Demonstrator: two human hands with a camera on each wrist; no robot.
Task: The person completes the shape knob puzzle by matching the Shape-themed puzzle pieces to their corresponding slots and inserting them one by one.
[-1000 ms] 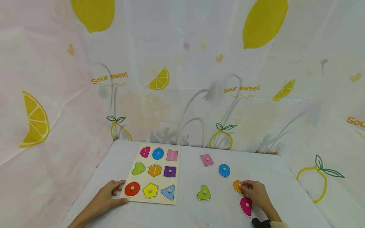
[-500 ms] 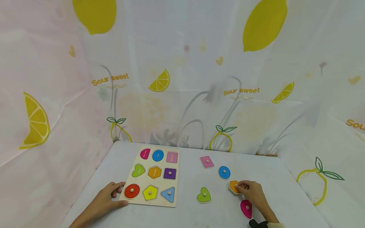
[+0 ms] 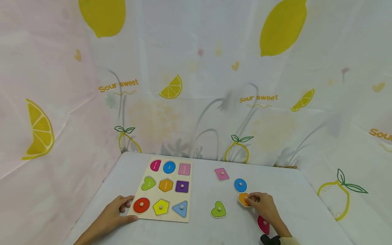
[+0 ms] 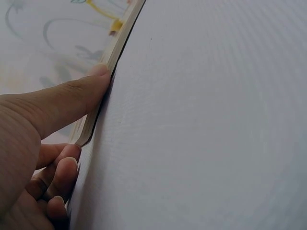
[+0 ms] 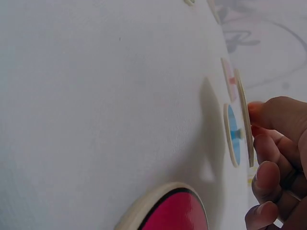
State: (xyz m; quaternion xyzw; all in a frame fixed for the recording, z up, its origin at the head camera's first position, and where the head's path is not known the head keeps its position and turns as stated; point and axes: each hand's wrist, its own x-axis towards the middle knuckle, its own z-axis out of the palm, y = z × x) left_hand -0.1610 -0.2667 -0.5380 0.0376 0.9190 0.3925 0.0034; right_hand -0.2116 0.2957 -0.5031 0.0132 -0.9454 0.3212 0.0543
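The wooden puzzle board (image 3: pixel 173 218) lies at the table's left. My left hand (image 3: pixel 114 211) grips its near left corner, thumb on the near edge (image 4: pixel 89 125) and fingers curled by the side. Knobbed red, yellow, light blue and purple pieces sit in it; its other printed shapes bear no knobs. My right hand (image 3: pixel 265 206) pinches the orange hexagon puzzle piece (image 3: pixel 243 200) by its knob, held above the table and tilted. In the right wrist view this piece shows edge-on (image 5: pixel 245 117), with a shadow below. Just beyond it lies the blue round piece (image 3: pixel 240 185).
A magenta half-round piece (image 3: pixel 263 225) lies near my right wrist, partly covered by it. Left of the right hand is a green heart piece (image 3: pixel 218 210), with a pink diamond piece (image 3: pixel 222 174) farther back. Lemon-printed cloth (image 3: pixel 199 112) walls in the white table (image 3: pixel 202 234).
My right hand has lifted the orange hexagon piece and carried it left, from above the magenta piece to just before the blue one. The left hand and board stay put.
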